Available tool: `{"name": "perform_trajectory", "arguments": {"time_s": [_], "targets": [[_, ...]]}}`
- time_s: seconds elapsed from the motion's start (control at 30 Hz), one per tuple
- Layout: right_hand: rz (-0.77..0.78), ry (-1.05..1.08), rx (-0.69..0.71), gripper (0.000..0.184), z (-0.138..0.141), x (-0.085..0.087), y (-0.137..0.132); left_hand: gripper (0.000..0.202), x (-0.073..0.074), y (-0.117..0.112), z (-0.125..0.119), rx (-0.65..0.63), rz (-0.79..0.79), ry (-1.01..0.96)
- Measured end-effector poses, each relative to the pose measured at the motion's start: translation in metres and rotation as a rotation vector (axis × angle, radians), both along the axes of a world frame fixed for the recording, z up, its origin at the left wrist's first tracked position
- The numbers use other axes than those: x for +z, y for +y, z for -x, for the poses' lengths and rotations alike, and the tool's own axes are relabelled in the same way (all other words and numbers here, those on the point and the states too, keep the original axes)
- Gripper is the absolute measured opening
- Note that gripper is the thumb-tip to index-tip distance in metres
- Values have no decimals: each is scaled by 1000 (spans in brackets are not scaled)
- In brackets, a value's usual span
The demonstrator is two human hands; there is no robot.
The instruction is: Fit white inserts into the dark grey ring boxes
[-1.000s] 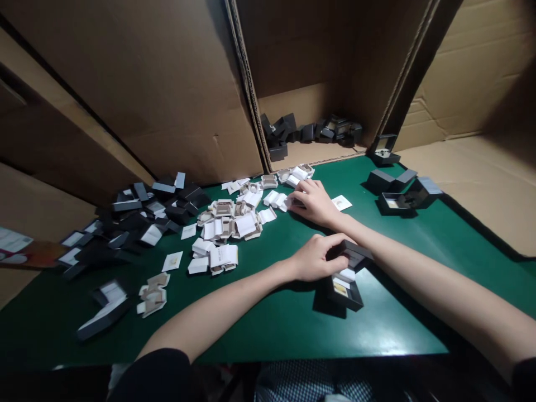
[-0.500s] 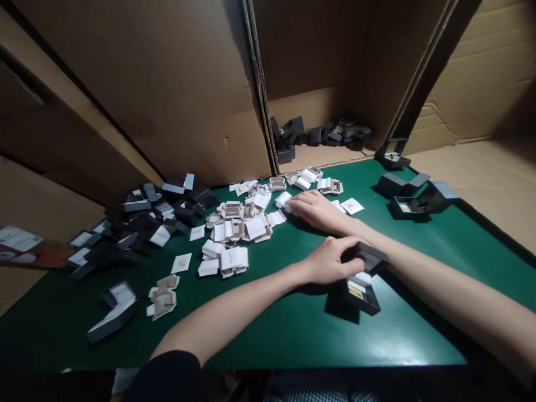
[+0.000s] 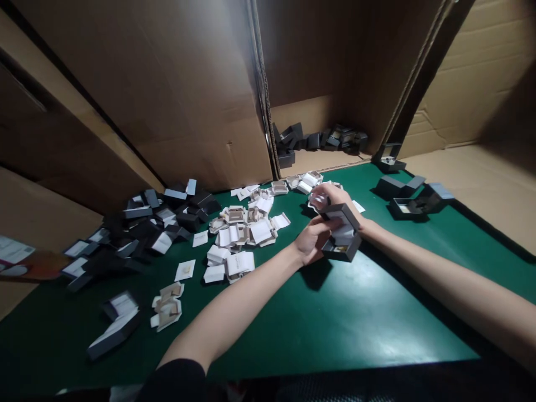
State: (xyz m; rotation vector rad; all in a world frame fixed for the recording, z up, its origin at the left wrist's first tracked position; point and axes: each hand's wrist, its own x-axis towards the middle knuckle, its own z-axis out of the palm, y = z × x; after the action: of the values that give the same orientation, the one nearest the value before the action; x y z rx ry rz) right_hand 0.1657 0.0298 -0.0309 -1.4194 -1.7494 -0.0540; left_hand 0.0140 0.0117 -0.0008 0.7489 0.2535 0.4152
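My left hand [image 3: 310, 239] grips a small dark hinged box [image 3: 343, 233], open and lifted above the green table [image 3: 343, 318]. A pale item shows inside its base. Just behind the box, my right hand [image 3: 331, 196] is raised and holds a small white folded card insert [image 3: 315, 202] close to the box's lid. A spread of white and beige card inserts [image 3: 243, 226] lies on the table to the left of both hands.
A heap of dark boxes and lids [image 3: 146, 223] covers the left of the table. Several open dark boxes [image 3: 412, 198] stand at the right. More dark boxes [image 3: 322, 139] lie inside a cardboard carton at the back. Cardboard walls [image 3: 167, 100] surround the table.
My left hand lifted the open box off the table and brought it up and back. My right hand left the pile of inserts, picked one up and rose to meet the box.
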Motion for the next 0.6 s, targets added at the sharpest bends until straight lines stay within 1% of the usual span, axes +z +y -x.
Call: {"name": "perform_trajectory", "arguments": {"time_s": [0.07, 0.17, 0.23, 0.3, 0.4, 0.47, 0.53, 0.6], "targets": [[15, -8, -25, 18, -4, 2, -4, 20, 3, 1, 1, 5, 38, -7], [26, 11, -88, 21, -7, 4, -5, 20, 6, -1, 1, -32, 30, 9], [60, 12, -104, 23, -9, 2, -3, 20, 6, -3, 0, -43, 35, 20], [98, -9, -88, 22, -11, 0, -1, 19, 5, -2, -1, -30, 52, 33], [113, -20, -15, 20, -13, -2, -3, 19, 2, 3, -3, 4, 93, 50], [109, 20, 21, 20, -14, 0, -6, 21, 0, 10, -4, 60, 136, 69], [119, 113, -6, 21, -14, 4, -8, 22, -2, 20, -4, 187, 189, 116], [152, 296, -53, 26, -14, 8, -10, 22, -4, 30, -3, 327, 221, 141]]}}
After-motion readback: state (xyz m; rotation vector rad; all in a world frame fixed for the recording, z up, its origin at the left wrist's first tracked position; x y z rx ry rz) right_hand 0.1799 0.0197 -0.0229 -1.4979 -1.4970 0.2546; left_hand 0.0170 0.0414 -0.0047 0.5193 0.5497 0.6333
